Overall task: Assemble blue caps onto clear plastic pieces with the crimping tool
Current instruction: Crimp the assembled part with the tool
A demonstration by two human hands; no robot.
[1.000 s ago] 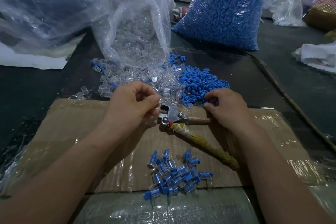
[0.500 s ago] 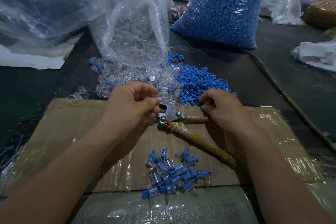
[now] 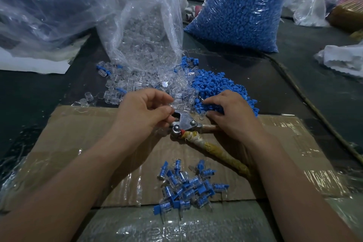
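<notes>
Blue caps [image 3: 216,86] sit heaped under the right hand's [image 3: 232,119] curled fingers, a catch impossible to confirm, while the left hand [image 3: 145,112] pinches a clear piece [image 3: 177,98] just beside the crimping tool's [image 3: 185,123] head: one cap, seated squarely, before any squeeze.

Dim, bluish light; glare on plastic, edges warped.

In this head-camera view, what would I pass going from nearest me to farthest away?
Nearest first: pile of finished blue-capped pieces → crimping tool → loose blue caps → big bag of blue caps.
</notes>
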